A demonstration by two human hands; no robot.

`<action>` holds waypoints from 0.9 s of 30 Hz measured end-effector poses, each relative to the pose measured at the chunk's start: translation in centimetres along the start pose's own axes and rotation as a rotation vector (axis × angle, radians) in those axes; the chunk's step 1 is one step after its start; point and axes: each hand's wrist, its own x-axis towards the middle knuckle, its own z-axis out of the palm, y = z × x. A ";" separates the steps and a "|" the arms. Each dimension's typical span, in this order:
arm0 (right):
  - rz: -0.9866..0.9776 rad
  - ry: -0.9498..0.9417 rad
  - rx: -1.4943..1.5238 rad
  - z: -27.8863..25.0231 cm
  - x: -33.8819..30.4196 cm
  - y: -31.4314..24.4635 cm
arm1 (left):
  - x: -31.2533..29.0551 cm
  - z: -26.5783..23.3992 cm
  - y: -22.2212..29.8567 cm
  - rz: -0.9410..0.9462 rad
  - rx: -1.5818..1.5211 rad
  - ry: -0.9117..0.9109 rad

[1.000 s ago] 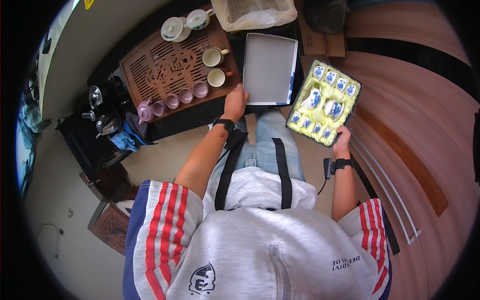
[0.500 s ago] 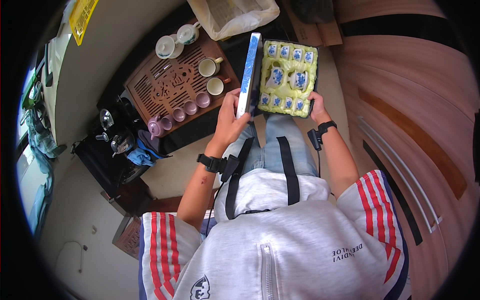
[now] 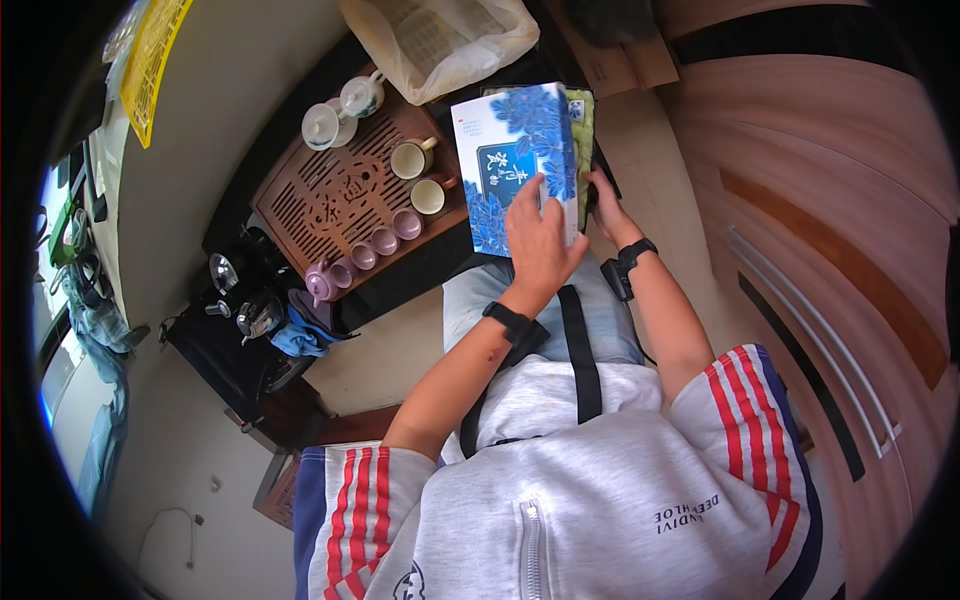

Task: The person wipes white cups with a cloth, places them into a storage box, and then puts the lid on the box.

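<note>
A white box lid [image 3: 497, 115] with blue flowers lies tilted over a dark gift box, hiding most of what is inside. Along the lid's right side a strip of yellow-green lining [image 3: 584, 130] shows, with one small blue-and-white cup [image 3: 577, 111] at its top. My left hand [image 3: 542, 240] grips the lid near its lower edge, fingers on the printed face and thumb by the side. At the box's right edge, my right hand [image 3: 612, 212] holds the box, its fingers partly hidden. Both sit just beyond my knees.
Left of the box stands a slatted wooden tea tray [image 3: 300, 190] with lidded pots [image 3: 361, 97], two mugs [image 3: 428, 196], several lilac cups [image 3: 385, 240] and a lilac teapot [image 3: 320, 283]. A lined bin [image 3: 440, 50] stands behind; a pink wood-grain cabinet [image 3: 780, 200] is at right.
My left hand has swung the lid from upright at the box's left to lying over it, covering most of the cups and pots. The box and right hand have shifted slightly left.
</note>
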 end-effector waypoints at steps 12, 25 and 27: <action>-0.406 0.082 -0.466 0.7 -0.3 -4.7 | 0.3 4.2 -2.8 0.111 -0.051 -0.025; -0.471 0.203 -0.735 0.4 0.2 -6.5 | 3.2 0.7 -7.3 -0.340 0.134 -0.021; -0.459 0.161 -0.743 1.0 -0.5 -6.6 | 2.9 1.0 -7.3 -0.357 0.175 -0.035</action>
